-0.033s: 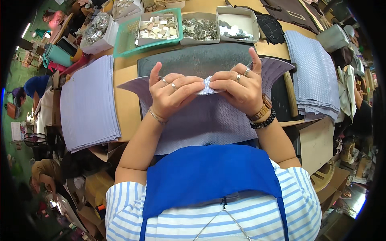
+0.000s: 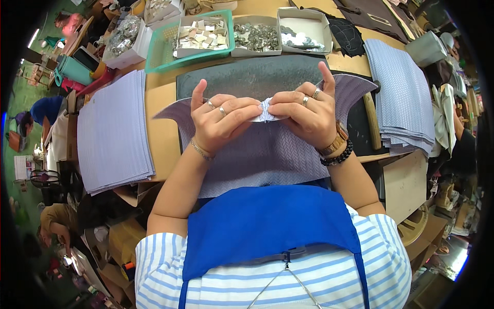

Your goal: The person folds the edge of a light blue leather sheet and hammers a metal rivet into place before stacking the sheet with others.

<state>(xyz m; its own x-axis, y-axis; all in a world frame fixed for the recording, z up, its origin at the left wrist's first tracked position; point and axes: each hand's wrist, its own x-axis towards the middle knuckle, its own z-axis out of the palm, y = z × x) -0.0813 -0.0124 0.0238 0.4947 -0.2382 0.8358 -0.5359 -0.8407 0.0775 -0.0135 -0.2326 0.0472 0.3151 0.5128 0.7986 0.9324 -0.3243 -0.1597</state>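
Both hands are busy right in the middle of the table (image 2: 160, 110), tan-topped. The left hand (image 2: 221, 118) and the right hand (image 2: 307, 110) are each pinching the far edge of a lavender-grey flexible sheet with a herringbone texture (image 2: 262, 154), fingertips nearly meeting, little fingers stuck up. A small pale patterned bit shows between the fingertips; can't tell if it's a separate piece or just the edge folded over.

The sheet sits in front of the person, over a dark flat board (image 2: 252, 72), its sides flaring up like wings outside the wrists. Its near edge runs right up to the blue cloth apron (image 2: 267, 221), so that's snug.

Elbow room's kinda uneven. On the left, a strip of tan tabletop shows between the board and a tall stack of pale lavender sheets (image 2: 113, 129), and the left wing tip pokes out over it. The right is tighter: a hammer with a wooden handle (image 2: 371, 121) lies between the sheet and a second stack of lavender-grey sheets (image 2: 401, 92). Past the board's far edge there's a row: a teal plastic basket (image 2: 160, 49), a shallow box of shiny metal pieces (image 2: 257, 37) and a white open box with pale discs (image 2: 303, 19).
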